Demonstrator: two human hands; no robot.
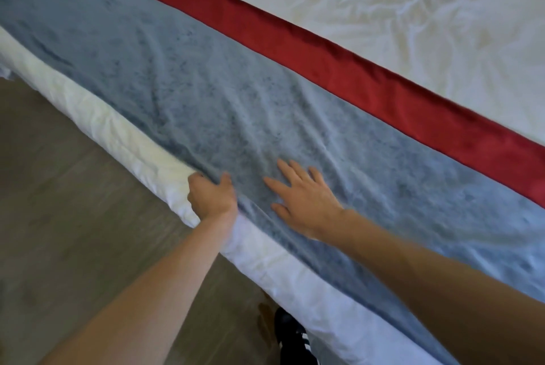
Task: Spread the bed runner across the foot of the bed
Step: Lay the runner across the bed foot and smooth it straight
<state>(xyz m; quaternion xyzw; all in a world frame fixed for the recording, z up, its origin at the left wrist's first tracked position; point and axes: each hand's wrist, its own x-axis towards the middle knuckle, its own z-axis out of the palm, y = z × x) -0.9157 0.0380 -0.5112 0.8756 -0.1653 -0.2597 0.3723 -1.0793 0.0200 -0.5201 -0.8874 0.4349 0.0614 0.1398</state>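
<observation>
Floor point(73, 193) of grey wood shows at the left, below the bed's point(413, 25) white near edge. The left hand point(211, 196) is clamped on the near hem of the bed runner point(191, 93) at that edge. Just beside it, the right hand point(303, 199) lies flat on the grey cloth, fingers apart. The runner's red band borders its far side, against the rumpled white cover.

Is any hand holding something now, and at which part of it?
The left hand pinches the bed runner at its near grey edge, by the mattress side. The right hand holds nothing; it lies flat and open on the runner.
</observation>
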